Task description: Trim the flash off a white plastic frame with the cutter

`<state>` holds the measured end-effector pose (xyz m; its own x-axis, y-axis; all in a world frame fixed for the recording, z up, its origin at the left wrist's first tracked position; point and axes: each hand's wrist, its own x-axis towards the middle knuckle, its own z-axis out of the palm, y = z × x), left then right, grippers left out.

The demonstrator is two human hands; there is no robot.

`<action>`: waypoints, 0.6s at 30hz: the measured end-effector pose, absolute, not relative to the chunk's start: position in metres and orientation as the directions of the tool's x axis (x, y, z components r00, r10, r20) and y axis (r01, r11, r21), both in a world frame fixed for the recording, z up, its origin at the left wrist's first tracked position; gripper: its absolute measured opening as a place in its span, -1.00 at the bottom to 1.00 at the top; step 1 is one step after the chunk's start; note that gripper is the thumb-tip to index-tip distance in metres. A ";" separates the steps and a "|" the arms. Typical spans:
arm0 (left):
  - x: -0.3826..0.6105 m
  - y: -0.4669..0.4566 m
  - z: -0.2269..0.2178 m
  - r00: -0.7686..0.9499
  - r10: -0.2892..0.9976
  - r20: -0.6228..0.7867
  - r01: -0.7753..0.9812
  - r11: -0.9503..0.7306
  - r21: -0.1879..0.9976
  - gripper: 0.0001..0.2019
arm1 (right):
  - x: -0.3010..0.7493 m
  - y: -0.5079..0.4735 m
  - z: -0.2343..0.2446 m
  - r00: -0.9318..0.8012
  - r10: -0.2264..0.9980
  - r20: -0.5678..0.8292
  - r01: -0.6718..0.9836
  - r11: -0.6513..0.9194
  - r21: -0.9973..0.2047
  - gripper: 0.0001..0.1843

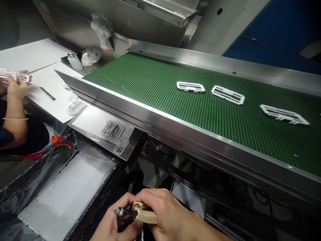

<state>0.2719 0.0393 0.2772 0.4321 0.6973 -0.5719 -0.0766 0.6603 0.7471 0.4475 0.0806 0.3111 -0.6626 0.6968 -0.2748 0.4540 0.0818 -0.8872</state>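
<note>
Low in the head view, my two hands meet around a beige, curved piece (pixel 146 216) with a shiny dark, crinkled part at its left end; its exact kind is unclear. My right hand (pixel 165 209) grips the beige part, fingers curled over it from above. Closed on the dark end is my left hand (pixel 112 221), its thumb pressing from below. Fingers cover part of the piece. Beyond my hands, white plastic frames with slots lie on a green conveyor belt (pixel 140 87): a left one (pixel 191 87), a middle one (pixel 227 94) and a right one (pixel 284 114).
A metal rail (pixel 160 115) edges the belt. At left, a co-worker's hand (pixel 18 87) holds a white frame above a white table (pixel 54 107). Thin frames (pixel 114 130) lie on a metal plate. Orange-handled cutters (pixel 59 140) rest by a black-plastic-lined box (pixel 87 167). A white bottle (pixel 74 62) stands behind.
</note>
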 end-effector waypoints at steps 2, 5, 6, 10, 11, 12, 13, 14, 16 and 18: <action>0.270 0.042 0.275 0.467 0.670 -0.577 -0.115 0.694 0.711 -0.73 | 0.448 0.078 0.314 -0.597 0.713 -0.367 0.464 -0.067 -0.884 -0.75; 0.266 0.047 0.275 0.507 0.664 -0.550 -0.073 0.669 0.740 -0.78 | 0.450 0.068 0.313 -0.478 0.702 -0.528 0.426 -0.340 -0.839 -0.89; 0.265 0.049 0.276 0.521 0.670 -0.529 -0.052 0.643 0.764 -0.80 | 0.450 0.063 0.309 -0.454 0.687 -0.567 0.397 -0.414 -0.819 -0.85; 0.263 0.053 0.283 0.534 0.676 -0.507 0.059 0.569 0.820 -0.79 | 0.444 0.039 0.287 -0.388 0.694 -0.606 0.304 -0.524 -0.795 -0.70; 0.263 0.053 0.284 0.533 0.674 -0.512 0.083 0.560 0.824 -0.77 | 0.442 0.034 0.282 -0.370 0.713 -0.595 0.301 -0.514 -0.803 -0.71; 0.262 0.053 0.285 0.532 0.674 -0.512 0.101 0.551 0.829 -0.75 | 0.441 0.031 0.279 -0.363 0.725 -0.585 0.304 -0.502 -0.810 -0.71; 0.261 0.054 0.285 0.538 0.673 -0.507 0.118 0.536 0.836 -0.74 | 0.441 0.030 0.278 -0.365 0.728 -0.580 0.316 -0.490 -0.813 -0.72; 0.260 0.054 0.284 0.539 0.676 -0.502 0.141 0.516 0.845 -0.72 | 0.443 0.030 0.279 -0.373 0.728 -0.576 0.338 -0.472 -0.815 -0.72; 0.257 0.054 0.280 0.527 0.683 -0.506 0.216 0.469 0.857 -0.71 | 0.452 0.035 0.286 -0.387 0.725 -0.570 0.416 -0.415 -0.809 -0.72; 0.255 0.055 0.277 0.492 0.691 -0.530 0.298 0.439 0.848 -0.70 | 0.465 0.045 0.298 -0.384 0.734 -0.560 0.533 -0.319 -0.784 -0.73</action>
<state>0.2547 0.0546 0.2774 0.4916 0.6907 -0.5304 0.2983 0.4386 0.8477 0.4652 0.0450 0.2978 -0.3836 0.7344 -0.5599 0.5331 -0.3189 -0.7836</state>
